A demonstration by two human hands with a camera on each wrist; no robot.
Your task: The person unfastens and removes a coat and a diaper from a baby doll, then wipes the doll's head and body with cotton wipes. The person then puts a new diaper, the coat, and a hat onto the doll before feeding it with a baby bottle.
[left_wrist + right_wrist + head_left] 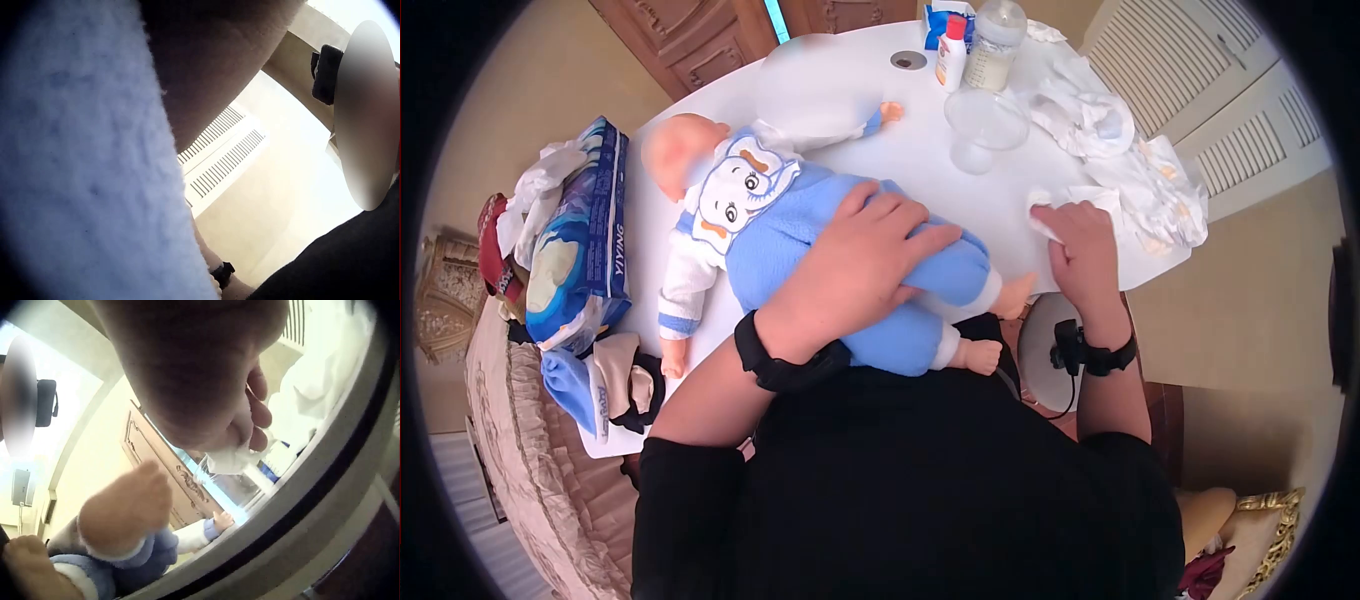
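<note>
On the white table (990, 205): one blue-clad doll (775, 235), lying face-up; left hand (870, 255), grip spread loosely across its leg; right hand (1085, 250), grip closed, pinching a white wipe (226, 461).

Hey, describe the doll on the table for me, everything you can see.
The doll lies apparently face-up on the white table, head left and feet right in the head view, arms spread. Its soft, fleecy-looking outfit is blue with white sleeves, blue wrist bands and white ankle cuffs; a white bib shows an elephant-like face. Its hands and feet are bare and look plastic or rubbery. Its face is blurred. The person's left hand rests across its legs.
</note>
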